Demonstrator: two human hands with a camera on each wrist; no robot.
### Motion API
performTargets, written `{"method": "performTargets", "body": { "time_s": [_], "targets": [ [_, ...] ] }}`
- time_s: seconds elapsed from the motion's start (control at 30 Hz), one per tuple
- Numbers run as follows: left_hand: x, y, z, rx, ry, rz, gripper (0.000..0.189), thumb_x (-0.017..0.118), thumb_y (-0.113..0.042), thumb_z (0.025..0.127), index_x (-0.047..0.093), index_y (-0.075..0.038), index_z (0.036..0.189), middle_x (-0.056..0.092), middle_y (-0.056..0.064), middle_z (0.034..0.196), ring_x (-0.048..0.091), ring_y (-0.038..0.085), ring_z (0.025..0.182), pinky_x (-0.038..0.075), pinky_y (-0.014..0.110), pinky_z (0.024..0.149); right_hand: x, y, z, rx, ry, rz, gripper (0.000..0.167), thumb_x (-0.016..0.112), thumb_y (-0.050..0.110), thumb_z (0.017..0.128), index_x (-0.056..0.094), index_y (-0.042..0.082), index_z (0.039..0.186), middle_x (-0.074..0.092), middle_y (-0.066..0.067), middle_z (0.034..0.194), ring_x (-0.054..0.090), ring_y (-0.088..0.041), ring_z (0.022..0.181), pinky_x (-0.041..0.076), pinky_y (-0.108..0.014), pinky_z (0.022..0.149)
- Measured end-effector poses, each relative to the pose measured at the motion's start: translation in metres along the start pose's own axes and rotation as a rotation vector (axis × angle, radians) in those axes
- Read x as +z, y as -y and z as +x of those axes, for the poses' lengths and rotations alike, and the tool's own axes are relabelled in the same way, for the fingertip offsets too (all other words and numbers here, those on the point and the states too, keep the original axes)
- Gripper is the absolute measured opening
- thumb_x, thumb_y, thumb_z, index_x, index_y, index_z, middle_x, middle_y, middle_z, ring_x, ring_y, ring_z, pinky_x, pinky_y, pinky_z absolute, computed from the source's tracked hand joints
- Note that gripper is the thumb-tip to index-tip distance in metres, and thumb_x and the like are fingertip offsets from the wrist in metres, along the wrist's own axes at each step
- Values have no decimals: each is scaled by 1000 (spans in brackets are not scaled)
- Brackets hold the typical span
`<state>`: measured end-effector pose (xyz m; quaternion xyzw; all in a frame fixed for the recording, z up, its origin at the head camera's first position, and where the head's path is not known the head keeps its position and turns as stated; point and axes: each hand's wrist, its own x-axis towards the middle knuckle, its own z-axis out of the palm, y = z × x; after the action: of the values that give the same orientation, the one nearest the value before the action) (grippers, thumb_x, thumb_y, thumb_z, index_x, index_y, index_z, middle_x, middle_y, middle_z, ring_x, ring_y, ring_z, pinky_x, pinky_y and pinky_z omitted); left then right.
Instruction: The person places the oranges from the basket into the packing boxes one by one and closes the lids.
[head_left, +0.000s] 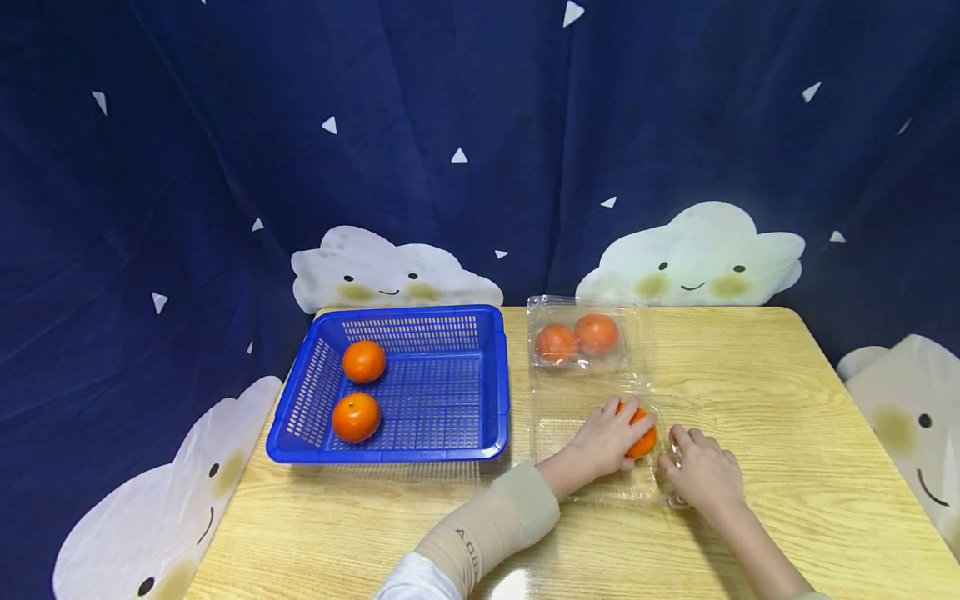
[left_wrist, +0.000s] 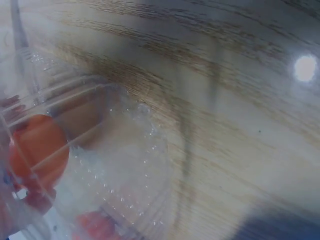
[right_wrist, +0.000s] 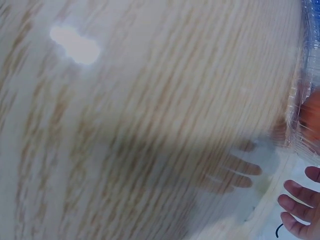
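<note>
In the head view, my left hand (head_left: 603, 437) grips an orange (head_left: 642, 437) over the near section of a clear plastic clamshell box (head_left: 551, 433). Two more oranges (head_left: 597, 334) sit in the far clear plastic section, seen through the plastic. Whether the two sections are one piece, I cannot tell. My right hand (head_left: 705, 473) is at the near section's right edge, its fingers loosely bent. The right wrist view shows its fingers (right_wrist: 300, 200) spread, with the plastic just beyond them. In the left wrist view an orange (left_wrist: 40, 150) shows through blurred clear plastic.
A blue plastic basket (head_left: 495, 392) stands left of the clear packaging, holding two oranges (head_left: 357, 417) along its left side. All of it is on a light wooden table (head_left: 765, 375). Behind hangs a dark blue curtain (head_left: 420, 100) with cloud and triangle prints.
</note>
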<state>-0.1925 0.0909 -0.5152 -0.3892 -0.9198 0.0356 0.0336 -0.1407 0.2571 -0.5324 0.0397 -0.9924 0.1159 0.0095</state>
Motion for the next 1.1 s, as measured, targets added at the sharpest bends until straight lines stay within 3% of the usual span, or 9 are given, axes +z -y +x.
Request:
{"method": "performTargets", "body": {
  "time_s": [0.2,1.1],
  "targets": [
    [2,-3,1,7,9,12,68,67,-49,74,35,-32,132,31,-5,131,36,13,109,42,23,78,0,0,1,-7,-5,2,32,58,28,82,53,4,103,56,-20,98,55,-40,86,42,-55,65],
    [4,-10,-1,16,9,45,68,64,-47,78,31,-33,136,30,-5,135,31,13,121,37,30,92,1,-1,0,-5,3,7,34,59,28,82,53,4,106,56,-22,102,54,-41,88,42,-56,67]
  ]
}}
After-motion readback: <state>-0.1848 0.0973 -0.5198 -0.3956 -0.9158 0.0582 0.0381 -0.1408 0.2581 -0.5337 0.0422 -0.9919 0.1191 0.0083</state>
